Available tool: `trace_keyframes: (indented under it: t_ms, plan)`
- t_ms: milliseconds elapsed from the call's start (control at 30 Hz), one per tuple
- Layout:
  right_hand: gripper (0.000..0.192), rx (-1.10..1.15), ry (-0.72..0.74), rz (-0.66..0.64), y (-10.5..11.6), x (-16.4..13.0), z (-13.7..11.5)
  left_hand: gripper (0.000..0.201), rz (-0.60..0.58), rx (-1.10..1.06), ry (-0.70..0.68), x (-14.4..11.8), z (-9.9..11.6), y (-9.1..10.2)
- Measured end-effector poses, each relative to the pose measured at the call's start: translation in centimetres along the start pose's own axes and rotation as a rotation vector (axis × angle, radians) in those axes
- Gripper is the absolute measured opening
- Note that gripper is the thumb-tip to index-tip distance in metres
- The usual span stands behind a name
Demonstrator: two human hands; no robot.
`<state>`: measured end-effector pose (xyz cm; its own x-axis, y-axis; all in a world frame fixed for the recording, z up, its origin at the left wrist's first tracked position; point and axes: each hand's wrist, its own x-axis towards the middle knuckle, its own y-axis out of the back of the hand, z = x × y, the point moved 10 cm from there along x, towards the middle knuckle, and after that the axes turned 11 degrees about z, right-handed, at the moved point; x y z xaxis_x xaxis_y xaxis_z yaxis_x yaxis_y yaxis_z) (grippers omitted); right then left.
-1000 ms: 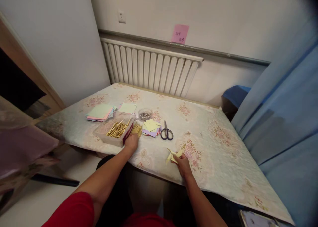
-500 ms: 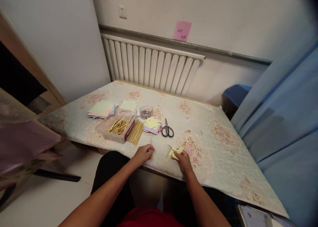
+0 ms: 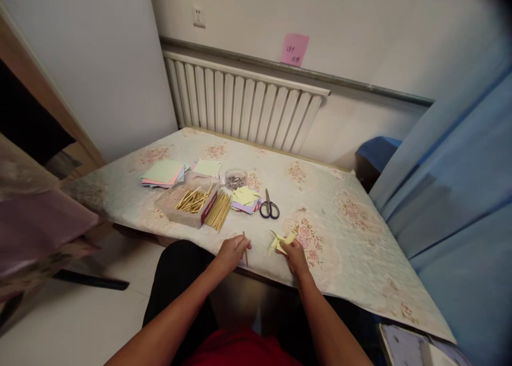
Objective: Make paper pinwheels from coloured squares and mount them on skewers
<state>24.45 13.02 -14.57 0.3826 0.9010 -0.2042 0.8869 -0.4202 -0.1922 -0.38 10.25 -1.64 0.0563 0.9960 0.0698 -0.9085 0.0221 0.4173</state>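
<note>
Near the table's front edge, my left hand (image 3: 233, 252) pinches a thin wooden stick (image 3: 246, 257) that sticks out above and below the fingers. To its right, my right hand (image 3: 294, 256) is closed on a yellow paper pinwheel (image 3: 277, 241) with curled blades. The two hands are apart, and the stick does not touch the paper. Beyond them lie black-handled scissors (image 3: 269, 209) and a small pile of cut papers (image 3: 245, 197), yellow on top. A bundle of sticks (image 3: 218, 211) rests beside an open box (image 3: 181, 216) holding several more sticks (image 3: 193, 200).
A round clear dish (image 3: 236, 179) with small metal bits stands behind the cut papers. Stacks of coloured square paper (image 3: 163, 173) lie at the back left. A radiator (image 3: 244, 104) runs behind the flowered tablecloth (image 3: 340, 248); a blue curtain (image 3: 460, 206) hangs at right.
The stick in my left hand has turned so that more of its lower end shows. My left hand has shifted slightly right; my right hand stays almost still with the pinwheel.
</note>
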Motion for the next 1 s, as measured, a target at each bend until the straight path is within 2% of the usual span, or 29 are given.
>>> trace_keyframes:
  t_ms: [100,233,300,400,700,1000]
  plan:
    - [0.028,0.015,0.007,-0.011,0.0,-0.1,-0.1,0.038,0.014,-0.091,-0.004,-0.5,1.2,0.5]
    - [0.026,0.018,0.02,-0.009,0.1,-0.1,-0.3,0.033,-0.123,-0.561,0.226,-2.3,2.1,-0.9]
    - [0.026,0.009,0.014,-0.009,0.0,-0.2,-0.4,0.032,-0.125,-0.753,0.273,-2.9,3.0,-0.8]
    - [0.027,0.007,0.004,-0.005,0.0,-0.3,-0.5,0.036,-0.121,-0.913,0.295,-3.5,4.1,-0.3]
    - [0.029,-0.015,0.024,-0.016,-0.2,-0.6,-0.8,0.046,-0.127,-1.017,0.325,-4.2,5.1,0.5]
    - [0.029,-0.002,0.019,-0.024,-0.1,-0.5,-0.7,0.017,-0.141,-1.019,0.306,-4.3,5.8,0.7]
